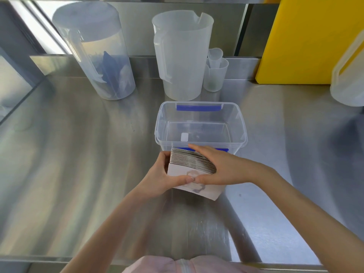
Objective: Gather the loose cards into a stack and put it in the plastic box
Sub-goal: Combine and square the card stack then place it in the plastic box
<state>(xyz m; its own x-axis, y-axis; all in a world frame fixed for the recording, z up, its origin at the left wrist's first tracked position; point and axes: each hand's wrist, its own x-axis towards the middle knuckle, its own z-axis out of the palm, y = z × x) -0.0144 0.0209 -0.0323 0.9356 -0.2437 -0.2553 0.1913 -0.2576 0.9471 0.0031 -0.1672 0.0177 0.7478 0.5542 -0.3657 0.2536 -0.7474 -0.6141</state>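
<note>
We find the stack of cards gathered and held between both hands, just above the steel counter. The left hand closes around the stack's left end, thumb laid across the near face. The right hand clasps the right end, fingers reaching over the top edge on the far side, thumb on the near face. The two thumb tips meet — touching or all but touching — at the middle of the front card, which is white with a faint printed figure. The cards stand on their long edges, tilted slightly, their dark-lined top edges fanned a little toward the right hand.

The plastic box sits directly beyond the hands, its near wall just behind the stack. It is clear, lidless, with blue clips on the near and far rims. The right hand's fingertips lie at the near rim; we cannot tell whether they touch it. We see no cards inside, only a small pale patch on the floor of the box.

Further beyond the hands stand a tall open jug, two small nested cups just to its right, and, to the far left, a lidded jug with dark contents. A yellow board leans upright to the far right — beside it, another clear jug, partly out of frame.
</note>
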